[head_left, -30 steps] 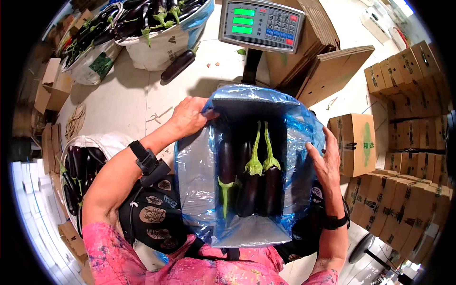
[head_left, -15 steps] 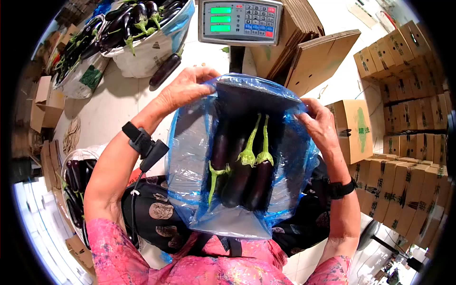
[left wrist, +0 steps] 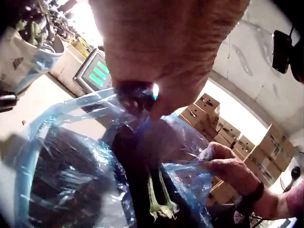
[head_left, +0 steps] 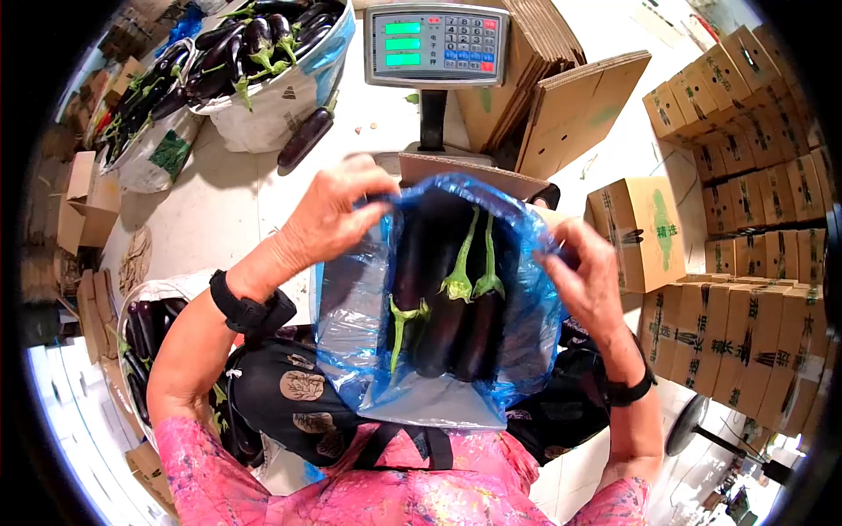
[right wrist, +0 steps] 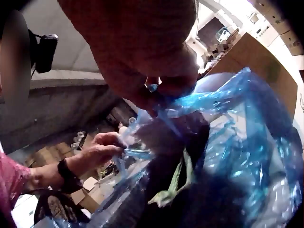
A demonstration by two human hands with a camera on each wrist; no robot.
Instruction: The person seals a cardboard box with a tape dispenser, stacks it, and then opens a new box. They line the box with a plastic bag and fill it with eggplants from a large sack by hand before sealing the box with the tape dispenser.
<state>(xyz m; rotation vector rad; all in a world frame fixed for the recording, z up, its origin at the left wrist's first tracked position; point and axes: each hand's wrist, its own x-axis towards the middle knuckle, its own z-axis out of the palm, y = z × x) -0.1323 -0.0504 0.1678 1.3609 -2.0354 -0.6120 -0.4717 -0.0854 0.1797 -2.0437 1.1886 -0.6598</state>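
Note:
A blue plastic bag (head_left: 351, 329) lines an open cardboard box, whose far flap (head_left: 474, 178) shows bare behind the bag's edge. Inside lie several dark eggplants (head_left: 449, 340) with green stems. At the bag's far left corner my left hand (head_left: 338, 210) pinches the rim. My right hand (head_left: 586, 273) pinches the rim on the opposite side. In the left wrist view, gathered film (left wrist: 137, 111) runs under the left fingers. The right wrist view has film (right wrist: 190, 102) stretched from the right fingertips over the stems (right wrist: 178, 178).
A digital scale (head_left: 436, 44) stands beyond the box, beside leaning flat cardboard (head_left: 583, 110). Sacks of eggplants (head_left: 254, 114) are at the upper left, one loose eggplant (head_left: 307, 138) nearby. Stacked cartons (head_left: 737, 342) line the right; a single carton (head_left: 645, 232) stands closer.
The bag's far edge has come off the box's far flap and drawn inward. My right hand went from resting open against the bag's side to pinching its rim; the left kept its hold.

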